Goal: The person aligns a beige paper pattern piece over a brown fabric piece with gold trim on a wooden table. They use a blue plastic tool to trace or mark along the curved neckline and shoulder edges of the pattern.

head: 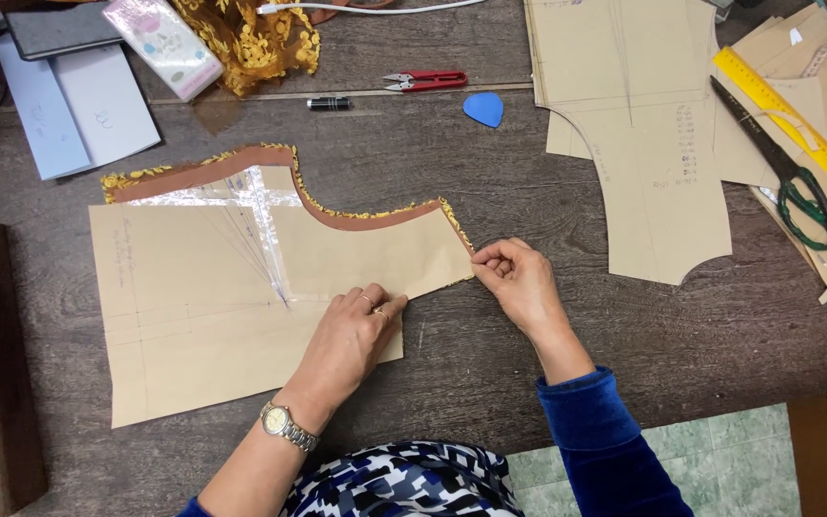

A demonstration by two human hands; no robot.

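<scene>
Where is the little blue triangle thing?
In the head view, the blue tailor's chalk lies on the dark wooden table near the top middle, just right of the red thread snips and left of the big paper pattern piece.

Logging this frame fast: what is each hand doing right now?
Left hand: open, fingers pressing flat on the tan paper pattern piece.
Right hand: closed, pinching the pattern's right corner at the gold-trimmed brown fabric.
</scene>
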